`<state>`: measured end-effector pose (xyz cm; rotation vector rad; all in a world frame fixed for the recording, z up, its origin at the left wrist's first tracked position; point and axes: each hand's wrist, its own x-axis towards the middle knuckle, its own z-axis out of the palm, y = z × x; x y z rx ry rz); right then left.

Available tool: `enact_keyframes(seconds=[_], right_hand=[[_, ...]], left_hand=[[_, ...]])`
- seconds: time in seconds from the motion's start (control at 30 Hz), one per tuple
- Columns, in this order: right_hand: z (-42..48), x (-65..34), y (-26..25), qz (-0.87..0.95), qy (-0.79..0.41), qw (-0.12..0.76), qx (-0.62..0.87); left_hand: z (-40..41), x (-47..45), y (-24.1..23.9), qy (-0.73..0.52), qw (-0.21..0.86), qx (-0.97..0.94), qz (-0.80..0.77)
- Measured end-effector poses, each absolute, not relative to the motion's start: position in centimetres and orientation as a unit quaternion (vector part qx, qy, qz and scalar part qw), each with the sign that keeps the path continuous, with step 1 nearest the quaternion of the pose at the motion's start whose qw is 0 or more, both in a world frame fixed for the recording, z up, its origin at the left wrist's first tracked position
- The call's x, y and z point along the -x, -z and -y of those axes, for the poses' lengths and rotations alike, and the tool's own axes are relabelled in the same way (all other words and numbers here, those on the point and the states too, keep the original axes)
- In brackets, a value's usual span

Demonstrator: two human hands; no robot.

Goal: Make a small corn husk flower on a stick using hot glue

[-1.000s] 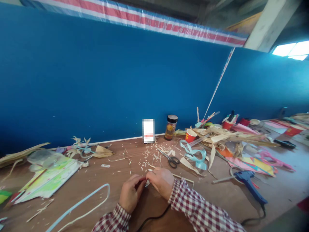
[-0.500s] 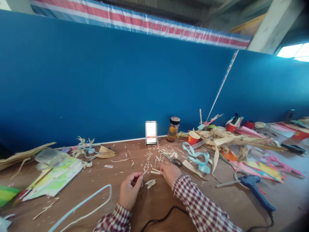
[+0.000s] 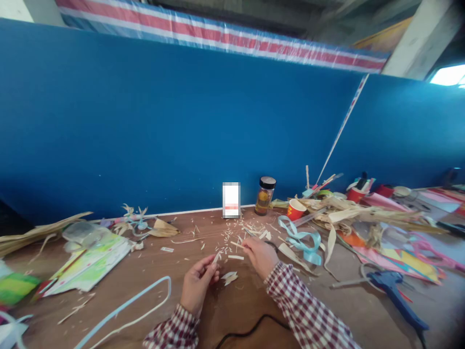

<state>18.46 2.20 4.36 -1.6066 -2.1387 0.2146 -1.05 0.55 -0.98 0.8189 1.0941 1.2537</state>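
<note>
My left hand (image 3: 198,283) hovers low over the brown table (image 3: 152,271), its fingers pinched on a small pale sliver of husk (image 3: 216,257) that sticks up from the fingertips. My right hand (image 3: 260,257) lies further back and to the right, fingers curled down over the black scissors (image 3: 271,245), whose blades point toward the wall. I cannot see whether the fingers are through the handles. Two pale husk scraps (image 3: 230,277) lie on the table between my hands. Both sleeves are red-and-white check.
Husk clippings (image 3: 232,235) litter the table toward the blue wall. A dark-lidded jar (image 3: 265,196), a red cup (image 3: 295,210), light blue ribbon (image 3: 303,238), dried husks (image 3: 348,208) and a blue glue gun (image 3: 394,291) lie right. Printed sheets (image 3: 90,264) and a blue cord (image 3: 127,305) lie left.
My hands, joined over the small piece a second ago, have parted. The right hand moved back and right onto the scissors; the left kept the sliver. Two scraps now lie between them.
</note>
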Motion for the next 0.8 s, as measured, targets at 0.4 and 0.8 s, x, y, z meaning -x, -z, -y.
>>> enact_keyframes(seconds=[0.4, 0.8], right_hand=[[0.0, -13.6, -5.9, 0.793, -0.161, 0.254, 0.53], [-0.4, -13.8, -5.5, 0.799, -0.193, 0.268, 0.503]], left_hand=[[-0.1, 0.8, 0.3, -0.527, 0.68, -0.322, -0.395], [0.0, 0.5, 0.7, -0.468, 0.678, -0.38, -0.421]])
